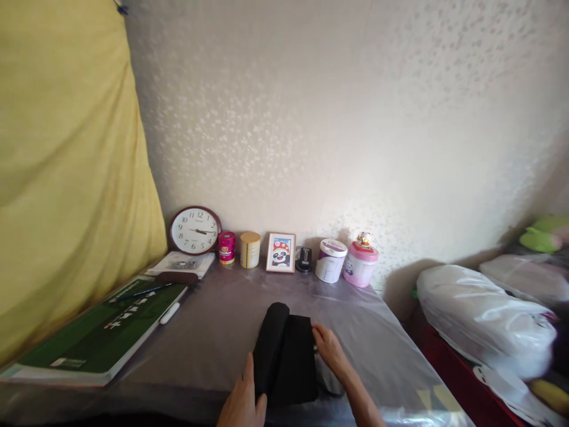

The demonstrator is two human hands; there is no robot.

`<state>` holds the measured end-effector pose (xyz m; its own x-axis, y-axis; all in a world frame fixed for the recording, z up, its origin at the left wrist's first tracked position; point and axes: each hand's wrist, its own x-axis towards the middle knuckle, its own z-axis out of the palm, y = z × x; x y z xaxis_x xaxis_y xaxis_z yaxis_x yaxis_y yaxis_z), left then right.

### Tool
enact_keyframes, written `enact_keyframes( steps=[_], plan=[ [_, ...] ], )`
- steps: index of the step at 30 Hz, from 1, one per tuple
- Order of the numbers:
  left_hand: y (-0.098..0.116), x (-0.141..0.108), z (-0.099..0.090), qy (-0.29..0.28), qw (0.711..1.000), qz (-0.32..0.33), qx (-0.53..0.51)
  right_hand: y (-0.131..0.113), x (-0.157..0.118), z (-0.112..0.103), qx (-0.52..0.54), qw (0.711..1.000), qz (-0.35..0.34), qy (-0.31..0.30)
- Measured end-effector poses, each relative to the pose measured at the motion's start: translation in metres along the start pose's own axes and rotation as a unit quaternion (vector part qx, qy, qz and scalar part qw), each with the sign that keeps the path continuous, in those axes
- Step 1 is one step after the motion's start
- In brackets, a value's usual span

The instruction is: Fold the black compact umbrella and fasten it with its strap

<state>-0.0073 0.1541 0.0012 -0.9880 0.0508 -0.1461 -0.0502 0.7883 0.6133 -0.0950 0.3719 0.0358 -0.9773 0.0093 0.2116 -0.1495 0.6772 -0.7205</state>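
A black item (pixel 296 362), which looks like a folded case or cloth with a thick rounded roll along its left side, lies near the table's front edge. My left hand (pixel 244 394) grips the lower left of the roll, thumb and fingers at its edge. At the upper right edge of the flat part, my right hand (pixel 328 349) pinches the black material with curled fingers. Beneath my right wrist sits a dark grey rounded object (pixel 329 379), partly hidden.
On the grey table (pixel 213 332), a green book (pixel 102 332) with a pen lies left. Along the wall stand a clock (pixel 195 231), tins (pixel 250 250), a framed panda picture (pixel 281 253), and tubs (pixel 331 261). White bags (pixel 484 314) are at right.
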Motion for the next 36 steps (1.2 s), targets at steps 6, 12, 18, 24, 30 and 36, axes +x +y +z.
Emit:
enact_keyframes(
  steps=[6, 12, 18, 24, 30, 36],
  plan=[
    [0.019, -0.007, -0.011, 0.002, 0.999, -0.021, 0.032, -0.004, -0.001, 0.008, -0.058, 0.998, -0.005, 0.008],
    [0.025, -0.008, -0.015, -0.002, 0.998, -0.043, 0.034, -0.020, 0.006, 0.017, -0.049, 0.999, -0.003, 0.011],
    [0.028, -0.009, -0.018, -0.016, 0.998, -0.050, 0.043, -0.069, 0.023, 0.033, 0.118, 0.990, 0.043, -0.070],
    [0.023, -0.007, -0.011, -0.008, 0.999, -0.029, 0.042, -0.084, 0.035, 0.074, 0.109, 0.986, 0.079, -0.099],
    [0.015, -0.003, -0.010, -0.013, 0.997, -0.017, 0.080, -0.076, 0.034, 0.089, 0.022, 0.995, 0.042, -0.093],
    [-0.012, -0.013, -0.014, 0.055, 0.987, 0.024, 0.148, -0.079, 0.029, 0.089, 0.156, 0.967, 0.063, -0.191]
  ],
)
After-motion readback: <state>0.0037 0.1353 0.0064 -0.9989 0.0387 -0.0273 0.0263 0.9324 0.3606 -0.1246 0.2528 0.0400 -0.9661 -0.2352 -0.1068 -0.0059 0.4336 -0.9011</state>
